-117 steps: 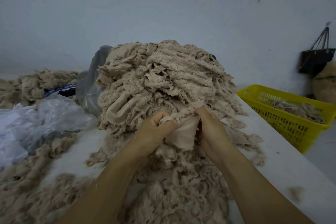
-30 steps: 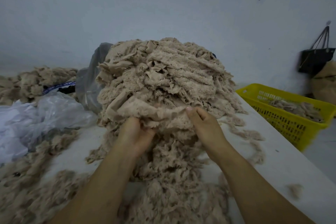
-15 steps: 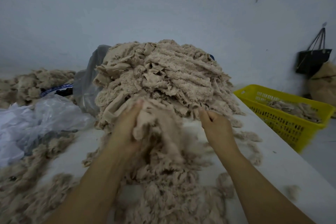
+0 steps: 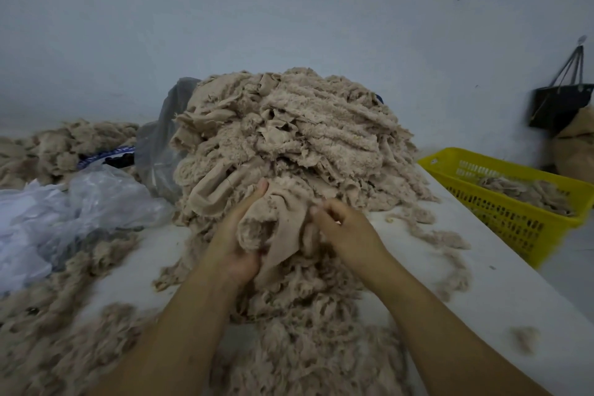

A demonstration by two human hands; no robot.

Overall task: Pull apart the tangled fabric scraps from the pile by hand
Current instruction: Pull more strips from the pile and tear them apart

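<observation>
Clasped a beige fabric scrap (image 4: 283,212) in the left grip (image 4: 236,235), fingers curved round its left side, thumb hidden in the cloth. Pinched the scrap's right edge with the right grip (image 4: 348,230), fingers curled in, slightly blurred. Held the scrap low against the front of the tall tangled pile (image 4: 289,132), above loose fluff (image 4: 305,347) strewn toward the near edge. Showed bare white tabletop (image 4: 514,292) open on the right, as far as its long edge. Showed a yellow basket (image 4: 520,222) just beyond that edge, holding more scraps. Showed crumpled plastic bags (image 4: 96,199) crowding the left, close against the pile's side.
</observation>
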